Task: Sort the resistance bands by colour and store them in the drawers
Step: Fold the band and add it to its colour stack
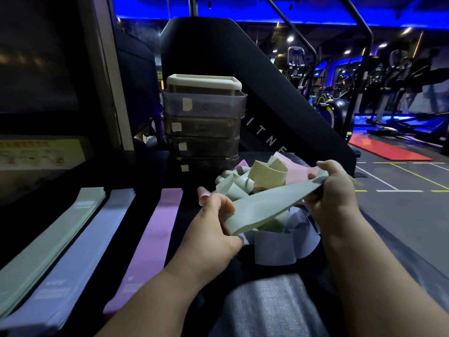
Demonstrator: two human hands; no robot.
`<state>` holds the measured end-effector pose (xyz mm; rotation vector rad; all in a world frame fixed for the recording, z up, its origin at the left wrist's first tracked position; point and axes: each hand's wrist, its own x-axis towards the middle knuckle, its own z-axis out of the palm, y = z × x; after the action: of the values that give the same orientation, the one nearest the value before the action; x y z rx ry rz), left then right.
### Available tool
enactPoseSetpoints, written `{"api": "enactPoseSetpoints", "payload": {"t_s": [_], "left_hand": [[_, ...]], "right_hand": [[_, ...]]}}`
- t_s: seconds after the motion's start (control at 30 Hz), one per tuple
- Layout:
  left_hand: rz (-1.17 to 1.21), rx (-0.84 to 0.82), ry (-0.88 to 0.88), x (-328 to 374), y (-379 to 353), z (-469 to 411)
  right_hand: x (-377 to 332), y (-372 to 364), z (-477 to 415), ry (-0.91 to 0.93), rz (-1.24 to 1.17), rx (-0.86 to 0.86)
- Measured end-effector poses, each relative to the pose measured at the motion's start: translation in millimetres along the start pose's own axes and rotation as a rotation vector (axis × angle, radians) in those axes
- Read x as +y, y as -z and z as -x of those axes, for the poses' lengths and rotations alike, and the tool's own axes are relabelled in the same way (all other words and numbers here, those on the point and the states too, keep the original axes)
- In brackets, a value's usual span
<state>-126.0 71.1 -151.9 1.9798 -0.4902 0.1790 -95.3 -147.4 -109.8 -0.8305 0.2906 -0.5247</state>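
Note:
A pale green resistance band (pixel 269 203) is stretched flat between both hands. My left hand (pixel 213 224) pinches its near end and my right hand (pixel 332 190) grips its far end. Under and behind it lies a jumbled heap of bands (pixel 257 176) in green, cream, pink and lilac. Three flat stacks lie on the dark surface at the left: a green stack (pixel 48 244), a lilac-grey stack (pixel 80 259) and a pink stack (pixel 150 251). A stack of translucent drawers (pixel 204 125) with a cream top stands behind the heap, its drawers pushed in.
The dark work surface (pixel 143 171) runs in front of a black gym machine (pixel 243 76). Grey fabric on my lap (pixel 272 302) fills the bottom centre. To the right are grey gym floor with painted lines, a red mat (pixel 388 149) and exercise machines.

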Motion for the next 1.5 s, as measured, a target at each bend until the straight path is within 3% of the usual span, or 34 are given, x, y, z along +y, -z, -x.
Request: {"api": "enactPoseSetpoints", "payload": {"t_s": [0.3, 0.53, 0.9, 1.13, 1.5], "left_hand": [[-0.029, 0.238, 0.07, 3, 11, -5], [-0.055, 0.24, 0.072, 19, 35, 2], [-0.066, 0.165, 0.186, 2, 78, 37], [-0.113, 0.153, 0.238, -10, 110, 58], [-0.184, 0.226, 0.313, -32, 164, 87]], "right_hand": [[0, 3, 0, -0.075, -0.09, -0.136], [7, 3, 3, 0.127, 0.134, 0.008], [21, -8, 14, 0.173, 0.298, -0.112], [31, -18, 24, 0.302, 0.544, -0.269], [77, -100, 32, 0.208, 0.711, -0.434]]}}
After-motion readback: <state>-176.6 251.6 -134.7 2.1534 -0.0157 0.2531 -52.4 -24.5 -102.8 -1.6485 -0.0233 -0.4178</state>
